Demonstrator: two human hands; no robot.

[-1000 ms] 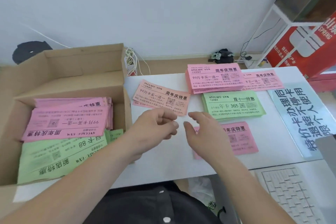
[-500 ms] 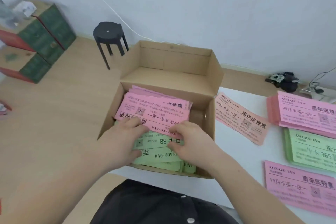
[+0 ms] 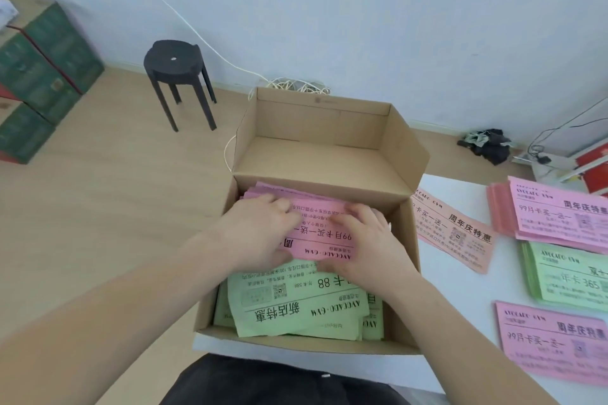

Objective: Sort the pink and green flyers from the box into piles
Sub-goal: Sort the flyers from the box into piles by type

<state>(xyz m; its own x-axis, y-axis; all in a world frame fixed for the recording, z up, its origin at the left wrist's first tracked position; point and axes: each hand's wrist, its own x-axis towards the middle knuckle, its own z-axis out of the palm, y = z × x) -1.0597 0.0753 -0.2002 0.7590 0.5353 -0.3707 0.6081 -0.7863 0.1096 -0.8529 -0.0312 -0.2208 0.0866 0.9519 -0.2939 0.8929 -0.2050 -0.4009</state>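
Seeing both hands in box (image 3: 406, 260): left hand (image 3: 260, 233) and right hand (image 3: 368, 240) lying spread on pink flyers (image 3: 324, 233), grip state unclear.

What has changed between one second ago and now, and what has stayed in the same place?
Both hands left the table and went into the box. The left hand and right hand now press on the pink flyers there, farther back than half a second ago. The green flyers in the box and the piles on the table stayed as they were.
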